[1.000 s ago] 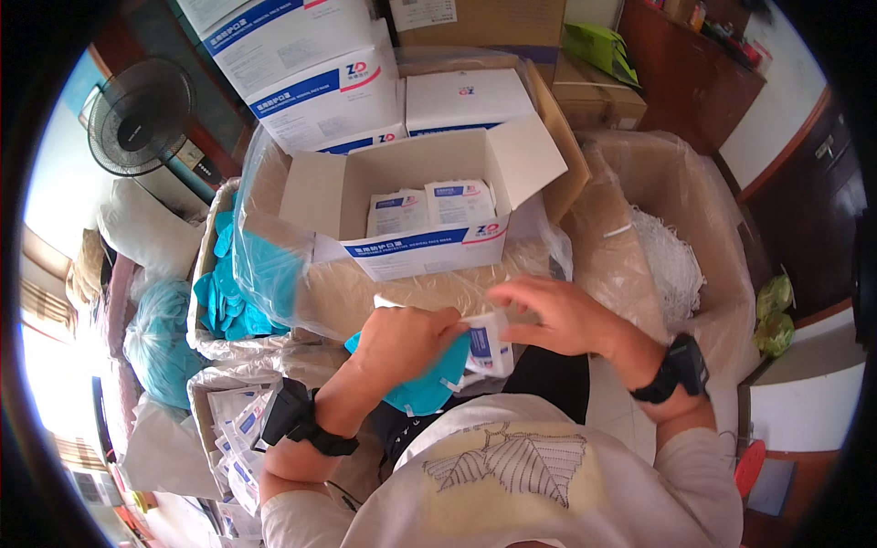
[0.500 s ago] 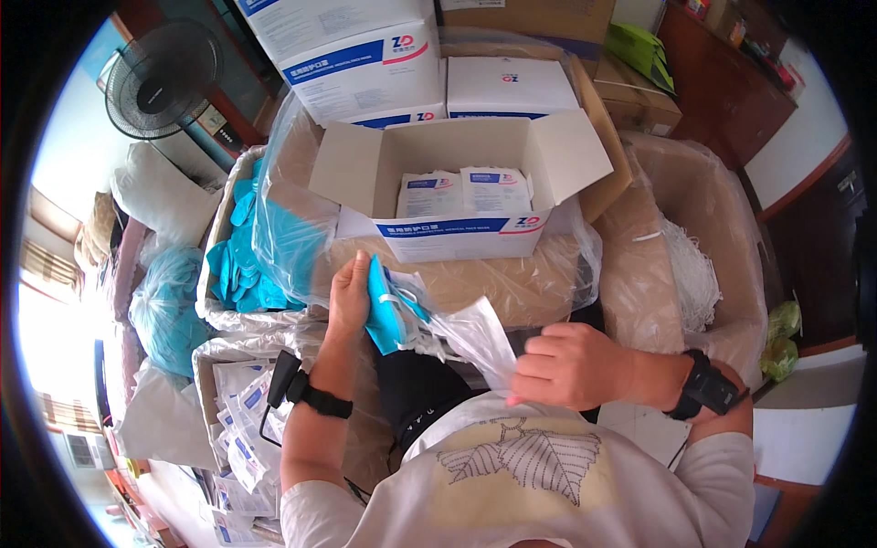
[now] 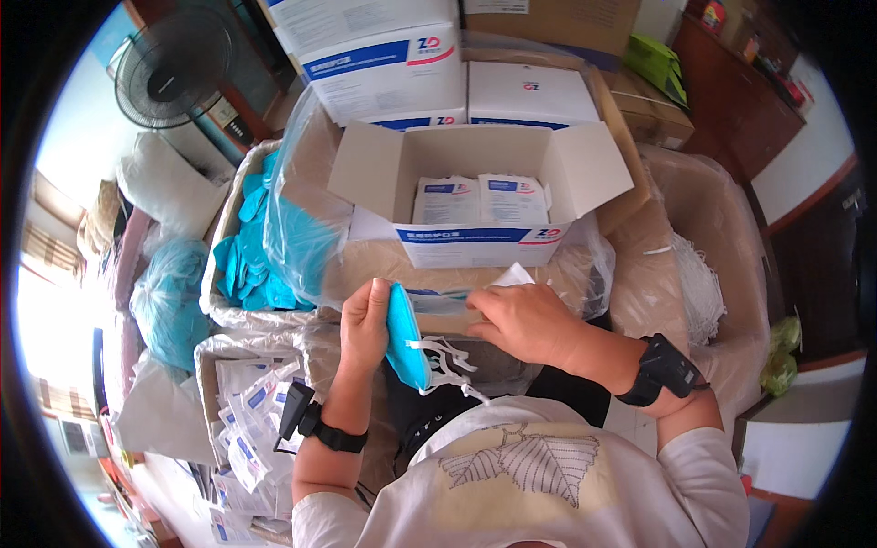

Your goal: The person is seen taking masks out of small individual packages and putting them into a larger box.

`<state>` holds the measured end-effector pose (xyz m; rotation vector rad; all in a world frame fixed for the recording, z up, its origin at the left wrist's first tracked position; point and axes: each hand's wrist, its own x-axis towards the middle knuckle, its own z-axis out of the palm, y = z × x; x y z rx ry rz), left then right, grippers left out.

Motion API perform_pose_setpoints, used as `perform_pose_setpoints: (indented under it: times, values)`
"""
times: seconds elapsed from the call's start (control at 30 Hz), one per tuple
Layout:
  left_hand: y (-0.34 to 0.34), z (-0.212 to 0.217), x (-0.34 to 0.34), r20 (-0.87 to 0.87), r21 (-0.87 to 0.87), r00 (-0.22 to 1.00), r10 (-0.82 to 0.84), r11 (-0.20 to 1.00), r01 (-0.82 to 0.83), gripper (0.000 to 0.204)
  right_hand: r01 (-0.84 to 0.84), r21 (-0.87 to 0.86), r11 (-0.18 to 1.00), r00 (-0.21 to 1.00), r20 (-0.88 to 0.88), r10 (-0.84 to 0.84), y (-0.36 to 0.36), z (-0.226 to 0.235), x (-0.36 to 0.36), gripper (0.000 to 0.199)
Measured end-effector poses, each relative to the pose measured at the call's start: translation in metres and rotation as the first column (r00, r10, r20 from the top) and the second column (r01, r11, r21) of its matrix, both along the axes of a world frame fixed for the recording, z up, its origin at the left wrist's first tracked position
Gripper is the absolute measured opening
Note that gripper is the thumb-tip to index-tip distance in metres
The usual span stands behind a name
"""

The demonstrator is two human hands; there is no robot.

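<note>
While our left hand [image 3: 365,321] now grips the blue mask [image 3: 406,336] upright at 9 o'clock | right hand [image 3: 523,321] pinches the clear wrapper [image 3: 475,294], pulled off at 3 o'clock | mask unwrapped.

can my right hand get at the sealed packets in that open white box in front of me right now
Probably yes. The open white box has its flaps folded back and the sealed packets lie exposed, just beyond the right hand. That hand grips a clear wrapper, though, so it isn't free.
</note>
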<state>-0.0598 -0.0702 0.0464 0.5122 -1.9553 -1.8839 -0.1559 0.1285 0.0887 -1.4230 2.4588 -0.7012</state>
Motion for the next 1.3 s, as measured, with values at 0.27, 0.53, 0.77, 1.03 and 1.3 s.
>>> perform_pose_setpoints:
  times: [0.27, 0.53, 0.77, 1.03, 1.3]
  values:
    - [-0.026, -0.004, 0.063, -0.076, -0.018, 0.992, 0.097, 0.995, -0.099, 0.031, -0.049, -0.284, 0.958, 0.924, 0.351, 0.151, -0.051, -0.018, 0.006, 0.020]
    - [-0.038, -0.007, 0.107, -0.048, 0.265, 0.959, 0.280, 0.929, -0.258, 0.032, -0.293, -0.310, 0.905, 0.915, 0.183, 0.359, -0.091, -0.014, 0.022, 0.018]
    - [-0.046, -0.021, 0.114, 0.076, 0.241, 0.913, 0.402, 0.881, -0.408, 0.031, -0.233, -0.493, 0.838, 0.923, 0.160, 0.351, -0.115, -0.017, 0.041, 0.013]
    - [-0.050, 0.009, 0.124, 0.070, 0.288, 0.873, 0.482, 0.829, -0.480, 0.030, 0.417, -0.613, 0.671, 0.477, 0.776, 0.412, -0.151, -0.017, 0.031, 0.014]
    - [-0.081, 0.003, 0.162, 0.278, 0.210, 0.678, 0.680, 0.646, -0.734, 0.030, 0.716, -0.585, 0.380, 0.171, 0.675, 0.718, -0.124, 0.016, -0.057, 0.012]
